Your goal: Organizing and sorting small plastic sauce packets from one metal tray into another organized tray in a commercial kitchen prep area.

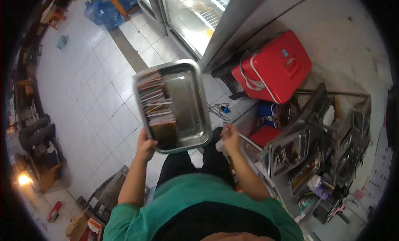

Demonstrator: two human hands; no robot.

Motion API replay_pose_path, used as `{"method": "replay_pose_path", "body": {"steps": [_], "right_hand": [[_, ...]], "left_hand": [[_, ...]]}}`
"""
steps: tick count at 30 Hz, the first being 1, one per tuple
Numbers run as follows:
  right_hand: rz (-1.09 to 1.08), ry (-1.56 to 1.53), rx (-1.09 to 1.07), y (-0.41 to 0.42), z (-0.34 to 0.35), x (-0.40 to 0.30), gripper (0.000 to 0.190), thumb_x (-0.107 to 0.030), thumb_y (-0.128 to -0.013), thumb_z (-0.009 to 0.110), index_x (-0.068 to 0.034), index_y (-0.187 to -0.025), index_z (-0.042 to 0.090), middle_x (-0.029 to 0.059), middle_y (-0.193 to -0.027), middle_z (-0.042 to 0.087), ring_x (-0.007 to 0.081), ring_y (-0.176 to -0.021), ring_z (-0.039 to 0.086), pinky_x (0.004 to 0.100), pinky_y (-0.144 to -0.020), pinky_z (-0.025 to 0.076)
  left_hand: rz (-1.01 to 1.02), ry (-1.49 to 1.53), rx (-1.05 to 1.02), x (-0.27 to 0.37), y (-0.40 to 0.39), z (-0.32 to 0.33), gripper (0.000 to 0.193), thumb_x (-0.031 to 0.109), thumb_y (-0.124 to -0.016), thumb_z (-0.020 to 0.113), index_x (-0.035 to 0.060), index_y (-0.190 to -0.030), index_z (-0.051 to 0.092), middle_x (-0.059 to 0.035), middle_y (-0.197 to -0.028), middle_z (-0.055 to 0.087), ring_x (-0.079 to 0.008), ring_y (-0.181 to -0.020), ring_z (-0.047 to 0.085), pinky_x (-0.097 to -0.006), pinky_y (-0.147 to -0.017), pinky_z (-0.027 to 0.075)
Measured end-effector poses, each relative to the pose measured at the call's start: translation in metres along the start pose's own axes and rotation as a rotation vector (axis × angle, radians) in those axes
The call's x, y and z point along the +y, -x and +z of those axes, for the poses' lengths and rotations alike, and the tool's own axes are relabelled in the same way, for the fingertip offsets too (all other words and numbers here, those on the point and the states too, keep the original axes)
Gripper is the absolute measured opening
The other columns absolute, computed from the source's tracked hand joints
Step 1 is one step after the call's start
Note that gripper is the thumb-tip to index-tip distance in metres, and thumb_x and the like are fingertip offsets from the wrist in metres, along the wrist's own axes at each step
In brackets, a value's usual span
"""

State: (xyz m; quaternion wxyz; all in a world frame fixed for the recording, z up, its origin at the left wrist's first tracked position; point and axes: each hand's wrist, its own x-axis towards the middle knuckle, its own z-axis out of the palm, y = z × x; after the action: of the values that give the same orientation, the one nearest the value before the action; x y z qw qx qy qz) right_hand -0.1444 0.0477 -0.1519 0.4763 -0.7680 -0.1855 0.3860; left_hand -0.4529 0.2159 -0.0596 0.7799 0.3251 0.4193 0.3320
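Observation:
My left hand (146,146) grips the near left corner of a rectangular stainless steel tray (203,129), thumb over the rim. Along the tray's left side runs a row of thin, flat packet-like pieces (157,101), packed face to face; blur hides what they are. Bare metal shows in the tray's right half. Apart from the tray, to its right, is my right hand (230,137), with fingers curled beside the edge of a cluttered counter. Whether anything small is in those fingers is too blurred to see.
A lit refrigerator with a glass door (187,20) stands ahead. Right of it, a red cooler box (277,66) sits above the floor. Several metal trays (285,155) crowd the counter at right. Cables (218,110) lie on the tiled floor. Blue water jugs (104,12) stand far left.

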Motion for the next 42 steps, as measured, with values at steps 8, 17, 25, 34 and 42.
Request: {"method": "replay_pose_path", "body": {"steps": [8, 17, 25, 34, 42], "right_hand": [[0.476, 1.150, -0.600, -0.097, 0.012, 0.334, 0.027, -0.019, -0.083, 0.060, -0.009, -0.107, 0.066, 0.0143, -0.096, 0.067, 0.0320, -0.100, 0.061, 0.0405, -0.090, 0.046], [0.294, 0.885, -0.008, -0.384, 0.024, 0.494, 0.028, -0.005, -0.084, 0.047, -0.008, -0.107, 0.062, 0.0178, -0.104, 0.064, 0.0382, -0.100, 0.058, 0.0450, -0.085, 0.046], [0.047, 1.145, -0.071, -0.436, 0.004, 0.527, 0.031, -0.002, -0.080, 0.054, -0.007, -0.110, 0.059, 0.0163, -0.112, 0.063, 0.0366, -0.104, 0.059, 0.0433, -0.089, 0.046], [0.168, 1.104, -0.035, -0.362, 0.011, 0.557, 0.027, -0.023, -0.082, 0.063, -0.001, -0.098, 0.059, 0.0169, -0.100, 0.064, 0.0337, -0.093, 0.061, 0.0415, -0.079, 0.048], [0.312, -1.181, 0.174, -0.240, 0.039, 0.275, 0.019, -0.022, -0.088, 0.059, -0.013, -0.104, 0.057, 0.0096, -0.110, 0.059, 0.0240, -0.100, 0.057, 0.0457, -0.089, 0.044]], "left_hand": [[-0.060, 0.088, 0.307, -0.129, -0.023, -0.057, 0.074, 0.003, -0.053, 0.057, -0.0015, -0.126, 0.044, -0.0168, -0.120, 0.056, -0.0318, -0.113, 0.054, -0.0409, -0.100, 0.041], [-0.289, 0.023, -0.026, -0.255, -0.034, -0.164, 0.064, 0.020, -0.072, 0.072, -0.0072, -0.124, 0.046, -0.0244, -0.117, 0.057, -0.0297, -0.097, 0.062, -0.0416, -0.083, 0.051], [-0.219, -0.059, -0.008, -0.280, -0.020, -0.177, 0.066, 0.026, -0.075, 0.075, -0.0015, -0.127, 0.046, -0.0203, -0.122, 0.056, -0.0321, -0.109, 0.058, -0.0441, -0.094, 0.047], [-0.247, 0.058, 0.306, -0.253, -0.004, -0.142, 0.077, 0.009, -0.067, 0.078, -0.0010, -0.132, 0.038, -0.0180, -0.125, 0.053, -0.0329, -0.110, 0.057, -0.0460, -0.090, 0.050], [-0.341, 0.016, 0.310, -0.143, 0.020, -0.060, 0.065, -0.002, -0.050, 0.057, -0.0090, -0.114, 0.050, -0.0208, -0.106, 0.064, -0.0337, -0.097, 0.063, -0.0410, -0.086, 0.049]]}}
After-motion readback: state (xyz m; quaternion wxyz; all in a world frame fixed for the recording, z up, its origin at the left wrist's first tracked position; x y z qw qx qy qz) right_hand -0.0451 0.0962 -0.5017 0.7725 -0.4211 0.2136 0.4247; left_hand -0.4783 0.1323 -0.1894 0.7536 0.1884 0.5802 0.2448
